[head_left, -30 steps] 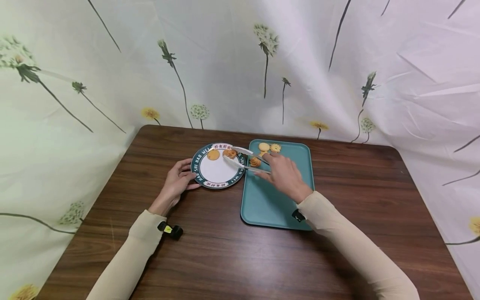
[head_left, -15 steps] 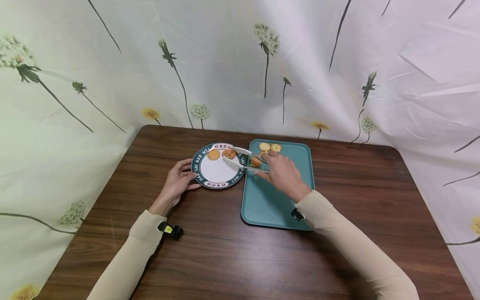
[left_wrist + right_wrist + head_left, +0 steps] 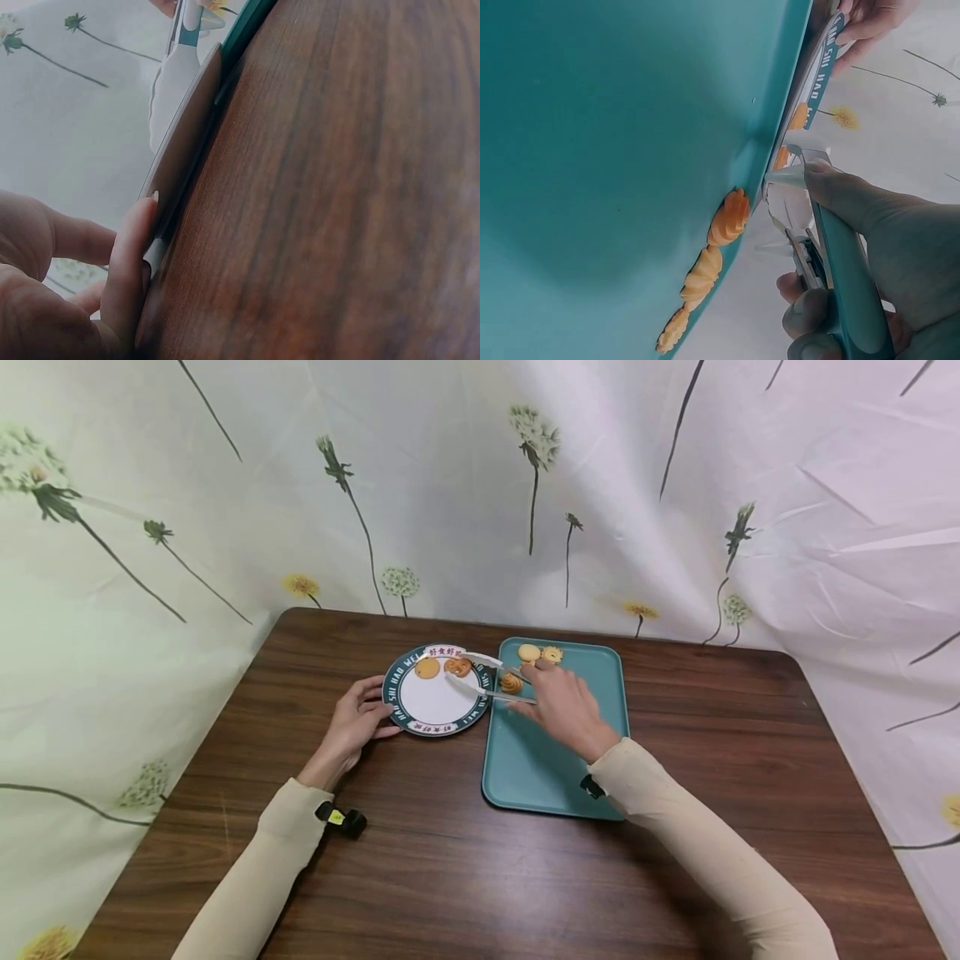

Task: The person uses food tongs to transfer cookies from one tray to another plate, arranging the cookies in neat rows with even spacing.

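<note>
My left hand [image 3: 352, 720] holds the near-left rim of a round white plate [image 3: 433, 703] with a dark green lettered border. In the left wrist view, its fingers meet the rim of the plate [image 3: 184, 127]. Two cookies lie toward the plate's back: a flat round cookie [image 3: 427, 668] and a browner one [image 3: 457, 667]. My right hand [image 3: 566, 706] grips tongs [image 3: 512, 697], whose parted tips reach over the plate beside the browner cookie. In the right wrist view, the tongs' teal handle [image 3: 851, 281] lies along the palm, thumb on one side and fingers curled on the other.
A teal tray [image 3: 536, 768] stands right of the plate, its left edge close to the plate's rim. At its back left lie a swirled cookie [image 3: 511, 683], a pale round cookie [image 3: 528, 652] and a flower-shaped cookie [image 3: 552, 655]. Behind the wooden table [image 3: 420, 877] hangs a dandelion-print cloth [image 3: 450, 502].
The right hand has shifted very slightly left with the tongs. The left hand, plate and tray stay where they were.
</note>
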A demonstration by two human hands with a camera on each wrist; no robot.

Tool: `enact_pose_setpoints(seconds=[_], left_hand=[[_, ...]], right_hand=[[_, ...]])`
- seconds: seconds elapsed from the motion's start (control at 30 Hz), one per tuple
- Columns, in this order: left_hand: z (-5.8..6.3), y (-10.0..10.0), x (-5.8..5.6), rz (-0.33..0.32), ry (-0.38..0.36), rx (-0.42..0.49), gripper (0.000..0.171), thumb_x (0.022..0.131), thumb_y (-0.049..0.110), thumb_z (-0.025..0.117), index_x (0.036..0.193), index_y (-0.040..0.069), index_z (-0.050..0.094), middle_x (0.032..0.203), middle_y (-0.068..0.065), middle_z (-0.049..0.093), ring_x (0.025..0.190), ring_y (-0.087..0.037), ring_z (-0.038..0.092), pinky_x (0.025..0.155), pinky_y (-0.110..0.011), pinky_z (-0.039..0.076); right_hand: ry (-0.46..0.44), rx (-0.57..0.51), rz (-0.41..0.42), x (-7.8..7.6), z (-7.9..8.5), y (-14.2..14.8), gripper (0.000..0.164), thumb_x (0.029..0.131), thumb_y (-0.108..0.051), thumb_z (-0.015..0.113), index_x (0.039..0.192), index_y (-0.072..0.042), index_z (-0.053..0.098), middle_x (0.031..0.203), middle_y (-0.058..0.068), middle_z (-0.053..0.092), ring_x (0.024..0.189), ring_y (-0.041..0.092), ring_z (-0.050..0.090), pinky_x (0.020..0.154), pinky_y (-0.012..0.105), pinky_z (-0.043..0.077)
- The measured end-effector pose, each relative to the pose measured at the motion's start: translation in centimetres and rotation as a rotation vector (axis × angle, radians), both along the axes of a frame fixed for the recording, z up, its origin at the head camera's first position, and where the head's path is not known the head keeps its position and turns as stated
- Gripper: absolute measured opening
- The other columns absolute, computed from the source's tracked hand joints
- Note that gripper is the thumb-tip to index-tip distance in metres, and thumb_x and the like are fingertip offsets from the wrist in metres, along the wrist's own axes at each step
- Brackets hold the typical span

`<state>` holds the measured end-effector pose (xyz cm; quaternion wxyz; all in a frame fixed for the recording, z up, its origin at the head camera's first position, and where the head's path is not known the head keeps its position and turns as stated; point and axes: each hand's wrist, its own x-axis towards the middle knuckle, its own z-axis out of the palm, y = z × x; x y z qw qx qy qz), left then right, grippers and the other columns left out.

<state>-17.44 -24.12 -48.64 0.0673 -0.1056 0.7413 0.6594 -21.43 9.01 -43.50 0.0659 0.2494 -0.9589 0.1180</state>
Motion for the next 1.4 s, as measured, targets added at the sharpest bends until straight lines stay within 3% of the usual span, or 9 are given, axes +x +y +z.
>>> enact_pose_setpoints(seconds=[0.97, 1.4], left_hand=[[-0.07, -0.02, -0.05, -0.009, 0.009, -0.013, 0.06, 0.108, 0.003, 0.048, 0.163, 0.009, 0.027, 0.156, -0.024, 0.033, 0.115, -0.016, 0.057, 0.085, -0.025, 0.068], [0.05, 0.14, -0.13, -0.005, 0.001, -0.012, 0.06, 0.108, 0.003, 0.048, 0.163, 0.009, 0.027, 0.155, -0.023, 0.033, 0.112, -0.014, 0.057, 0.084, -0.025, 0.068]], right_hand=[[-0.009, 0.032, -0.006, 0.16, 0.31, 0.02, 0.056, 0.09, -0.049, 0.08, 0.131, -0.012, 0.068, 0.109, 0.008, 0.067, 0.063, 0.022, 0.062, 0.045, 0.033, 0.053], [-0.018, 0.007, -0.03, 0.55, 0.23, 0.57, 0.062, 0.09, -0.052, 0.079, 0.135, -0.011, 0.066, 0.115, 0.011, 0.068, 0.067, 0.026, 0.066, 0.048, 0.037, 0.058]])
